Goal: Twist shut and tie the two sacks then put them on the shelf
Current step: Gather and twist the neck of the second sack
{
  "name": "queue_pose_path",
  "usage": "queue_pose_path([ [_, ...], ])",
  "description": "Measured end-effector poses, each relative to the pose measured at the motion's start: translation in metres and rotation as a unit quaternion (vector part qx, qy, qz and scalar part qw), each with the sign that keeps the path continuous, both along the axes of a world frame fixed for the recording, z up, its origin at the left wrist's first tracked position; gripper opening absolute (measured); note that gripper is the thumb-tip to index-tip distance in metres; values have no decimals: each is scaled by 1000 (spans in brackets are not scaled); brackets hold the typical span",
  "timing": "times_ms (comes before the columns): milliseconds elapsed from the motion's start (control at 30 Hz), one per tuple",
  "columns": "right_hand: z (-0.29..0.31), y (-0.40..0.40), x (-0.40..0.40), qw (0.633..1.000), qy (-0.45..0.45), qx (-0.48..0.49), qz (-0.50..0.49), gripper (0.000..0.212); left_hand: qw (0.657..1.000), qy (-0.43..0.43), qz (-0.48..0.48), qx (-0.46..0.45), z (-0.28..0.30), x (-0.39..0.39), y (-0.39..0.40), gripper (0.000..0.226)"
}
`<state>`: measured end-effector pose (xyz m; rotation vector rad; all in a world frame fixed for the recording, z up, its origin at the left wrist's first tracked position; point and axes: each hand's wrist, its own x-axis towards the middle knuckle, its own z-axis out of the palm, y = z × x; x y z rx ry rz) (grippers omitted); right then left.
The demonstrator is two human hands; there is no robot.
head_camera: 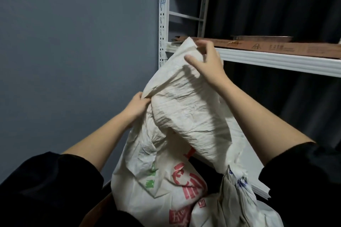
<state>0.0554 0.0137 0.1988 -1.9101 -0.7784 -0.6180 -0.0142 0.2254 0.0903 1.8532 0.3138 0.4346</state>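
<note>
A white woven sack (166, 180) with red and green print stands in front of me, its loose top part pulled upward. My left hand (137, 106) pinches the sack's left edge. Higher up, my right hand (208, 62) grips the raised top corner of the fabric, close to the shelf's front rail. A second white sack (238, 206) with blue print sits low on the right, its neck gathered into a bunch. The white metal shelf (276, 60) runs across the upper right.
A brown cardboard sheet (258, 47) lies on the shelf board with a flat round tray (262, 37) on it. The shelf's perforated white upright (163, 14) stands against a grey-blue wall. A lower white shelf edge (258, 188) shows at the right.
</note>
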Motion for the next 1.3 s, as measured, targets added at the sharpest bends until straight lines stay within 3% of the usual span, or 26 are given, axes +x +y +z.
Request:
queue_pose_path([
  [167, -45, -16, 2, 999, 21, 23, -42, 49, 995, -49, 65, -58, 4, -8, 0, 30],
  [233, -51, -17, 7, 996, 66, -31, -60, 48, 992, -61, 74, -77, 4, -9, 1, 28],
  [333, -54, -18, 20, 970, 144, -189, -59, 77, 990, -83, 70, -94, 4, -10, -2, 28],
  [433, -53, -18, 32, 966, 214, -142, -2, 96, 985, -110, 64, -113, 5, -13, -4, 30],
  [467, -52, -17, 33, 972, 203, -115, -12, 93, 985, -112, 66, -117, 6, -13, -4, 32],
  [600, -39, -12, 25, 988, 8, -53, -145, 33, 985, -112, 54, -124, 5, -12, -1, 40],
  [667, -33, -10, 28, 987, 14, -97, -126, 24, 983, -109, 52, -135, 1, -13, 1, 40],
  [767, -30, -12, 35, 986, 126, -106, 21, 22, 981, -106, 25, -162, -3, -12, 9, 38],
  [833, -30, -9, 32, 993, 105, -53, 25, 21, 984, -98, -10, -151, -8, -12, 14, 54],
  [933, -26, 0, 28, 999, 47, 17, -13, 22, 995, -63, -81, -19, -11, -16, 6, 88],
  [1000, -16, 9, 22, 999, 1, 52, -10, 22, 988, -45, -113, 98, -14, -11, -3, 98],
  [1067, -7, 21, 13, 997, -44, 58, 1, 17, 978, -58, -105, 171, -17, -7, -13, 81],
  [1167, 8, 39, -4, 994, -84, 33, 62, 18, 992, -50, -35, 112, -17, 0, -19, 37],
  [1200, 13, 44, -9, 991, -86, 22, 97, 23, 993, -43, -32, 102, -16, 0, -19, 37],
  [1267, 22, 49, -15, 987, -71, -11, 146, 33, 994, -23, -21, 108, -19, 5, -12, 64],
  [1300, 26, 50, -15, 986, -66, -23, 148, 34, 993, -21, -23, 110, -21, 6, -10, 63],
])
